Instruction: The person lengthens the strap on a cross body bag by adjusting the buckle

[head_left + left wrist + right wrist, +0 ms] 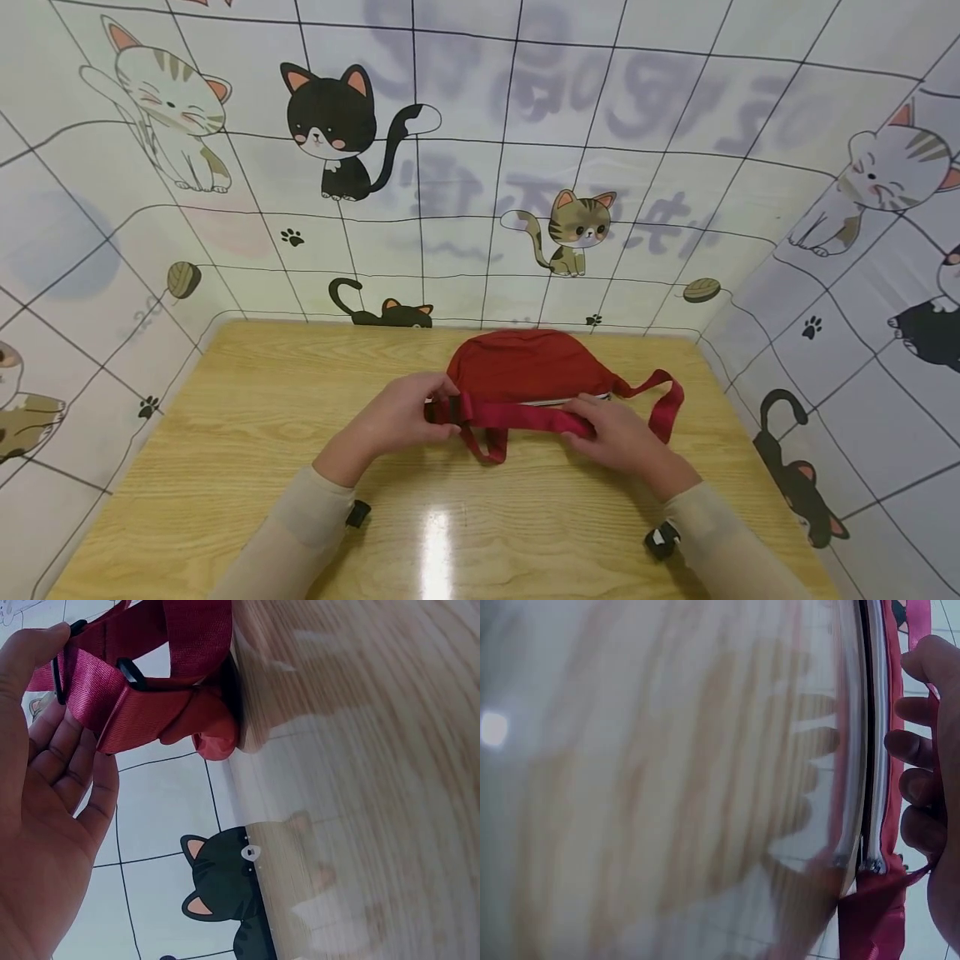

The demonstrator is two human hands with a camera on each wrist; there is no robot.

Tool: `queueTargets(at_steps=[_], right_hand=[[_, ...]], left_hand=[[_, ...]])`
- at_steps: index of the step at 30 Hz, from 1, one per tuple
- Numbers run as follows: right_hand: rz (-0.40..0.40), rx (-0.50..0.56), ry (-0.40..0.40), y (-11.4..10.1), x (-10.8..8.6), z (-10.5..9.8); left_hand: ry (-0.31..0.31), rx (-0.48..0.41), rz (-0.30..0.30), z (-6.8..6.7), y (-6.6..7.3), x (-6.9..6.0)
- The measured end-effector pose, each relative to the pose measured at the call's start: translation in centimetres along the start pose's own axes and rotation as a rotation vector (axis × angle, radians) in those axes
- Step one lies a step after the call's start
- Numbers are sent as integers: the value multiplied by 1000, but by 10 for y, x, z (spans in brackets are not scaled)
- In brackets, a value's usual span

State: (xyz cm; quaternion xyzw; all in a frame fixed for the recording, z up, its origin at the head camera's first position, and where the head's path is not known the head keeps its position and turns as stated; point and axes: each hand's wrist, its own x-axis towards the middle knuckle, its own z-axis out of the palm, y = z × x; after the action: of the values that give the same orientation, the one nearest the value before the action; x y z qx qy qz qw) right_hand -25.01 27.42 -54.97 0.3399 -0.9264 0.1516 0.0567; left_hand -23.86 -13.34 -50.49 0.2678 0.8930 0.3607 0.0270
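A red waist bag (525, 362) lies near the back of the wooden table, its zipper (883, 750) along the edge facing me. In front of it, a crimson strap (525, 416) stretches between both hands. My left hand (405, 412) pinches the strap's left end at a black buckle piece (454, 410); the left wrist view shows the thumb on its black edge and the fingers behind the webbing. My right hand (618, 433) grips the strap farther right, its fingers (922, 784) curled round it. A strap loop (667, 404) curves out at the bag's right end.
The wooden table (247, 467) is glossy and reflects a light. Around it stand white walls (465, 167) with grid lines and cartoon cats. Small black devices (358, 513) sit at both wrists.
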Motion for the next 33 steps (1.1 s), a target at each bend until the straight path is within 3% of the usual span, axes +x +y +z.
queueTargets(at_steps=[8,22,27,33], right_hand=[[29,23,-47,-5,3,1],[0,160,3,-81,54,19],[33,120,-21,-95,68,28],[-9,33,-4,-97,75,36]], left_hand=[[-10,6,2,0,1,1],[-4,2,18,2,4,2],[-5,-4,17,1,5,2],[-1,-9,6,1,4,1]])
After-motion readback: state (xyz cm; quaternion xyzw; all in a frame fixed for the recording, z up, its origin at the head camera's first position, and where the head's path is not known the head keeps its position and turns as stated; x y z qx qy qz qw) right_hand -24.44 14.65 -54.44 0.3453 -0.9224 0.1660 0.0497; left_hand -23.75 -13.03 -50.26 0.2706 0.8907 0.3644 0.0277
